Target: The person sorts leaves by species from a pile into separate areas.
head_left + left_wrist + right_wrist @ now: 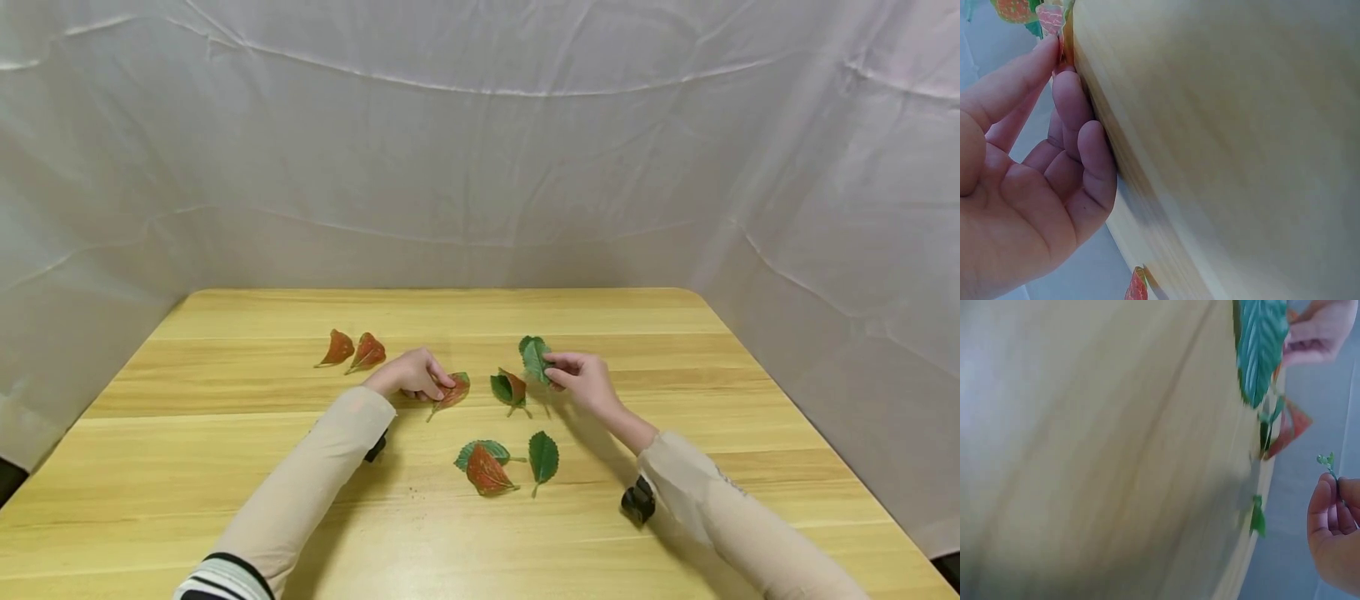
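Wood-grain tabletop, wrinkled pale sheeting behind. Head view: left hand pinching a red leaf against or just above the wood; right hand pinching a serrated green leaf at its edge. Between hands, a red-and-green leaf pair. Left of left hand, two red leaves. Nearside of both hands, an overlapping red-on-green pair and a lone green leaf.

Left wrist: thumb and finger on leaf, others loosely curled. Could crease from over-squeezing.

Right wrist: fingertips closed on a thin green bit, likely same leaf edge-on. Could snag the nearby pair if swung left.
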`<state>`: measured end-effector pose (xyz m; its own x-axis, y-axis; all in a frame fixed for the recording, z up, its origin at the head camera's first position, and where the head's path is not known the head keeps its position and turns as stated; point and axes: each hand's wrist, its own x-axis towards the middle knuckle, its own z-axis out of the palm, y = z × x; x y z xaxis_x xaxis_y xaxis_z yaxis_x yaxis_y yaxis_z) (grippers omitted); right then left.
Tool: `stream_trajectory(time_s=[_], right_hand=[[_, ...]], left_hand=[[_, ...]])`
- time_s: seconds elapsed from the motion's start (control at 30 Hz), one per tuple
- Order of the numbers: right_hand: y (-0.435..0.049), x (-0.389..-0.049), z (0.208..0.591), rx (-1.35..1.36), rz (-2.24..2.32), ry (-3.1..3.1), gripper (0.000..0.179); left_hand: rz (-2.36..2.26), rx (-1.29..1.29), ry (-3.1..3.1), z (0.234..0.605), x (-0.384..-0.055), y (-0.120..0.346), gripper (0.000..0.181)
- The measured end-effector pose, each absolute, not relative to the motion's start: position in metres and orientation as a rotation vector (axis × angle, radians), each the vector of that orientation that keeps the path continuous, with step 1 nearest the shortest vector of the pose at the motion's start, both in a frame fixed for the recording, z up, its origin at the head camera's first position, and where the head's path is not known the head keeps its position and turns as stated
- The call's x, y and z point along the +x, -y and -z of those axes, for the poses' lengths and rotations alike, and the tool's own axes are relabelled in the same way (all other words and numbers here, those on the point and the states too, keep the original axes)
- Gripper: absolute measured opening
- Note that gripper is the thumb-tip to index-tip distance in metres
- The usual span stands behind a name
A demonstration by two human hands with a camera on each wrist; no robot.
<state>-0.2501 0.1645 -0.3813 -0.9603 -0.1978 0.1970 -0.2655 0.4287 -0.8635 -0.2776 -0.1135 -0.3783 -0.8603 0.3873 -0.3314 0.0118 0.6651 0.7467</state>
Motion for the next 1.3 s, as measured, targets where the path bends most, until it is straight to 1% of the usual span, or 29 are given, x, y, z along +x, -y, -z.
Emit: stream_trajectory(time_s=[0.37, 0.67, 1.13, 1.3], right_hand=[[-0.178, -0.268, 0.380, 0.251, -1.556, 2.635, 0.028], [-0.177, -0.286, 0.379, 0.076, -1.532, 2.681, 0.030], [-0.182, -0.305, 0.386, -0.109, -1.556, 2.728, 0.032], [-0.185, -0.309, 0.389, -0.114, -1.552, 2.774, 0.035]], left_hand=[[-1.086, 0.287, -2.400, 0.378, -0.278, 0.114, 0.021], [-1.070, 0.291, -2.415, 0.379, -0.277, 0.113, 0.023], [-1.023, 0.314, -2.440, 0.377, -0.277, 0.111, 0.023], [-1.033, 0.308, -2.443, 0.377, -0.277, 0.111, 0.023]])
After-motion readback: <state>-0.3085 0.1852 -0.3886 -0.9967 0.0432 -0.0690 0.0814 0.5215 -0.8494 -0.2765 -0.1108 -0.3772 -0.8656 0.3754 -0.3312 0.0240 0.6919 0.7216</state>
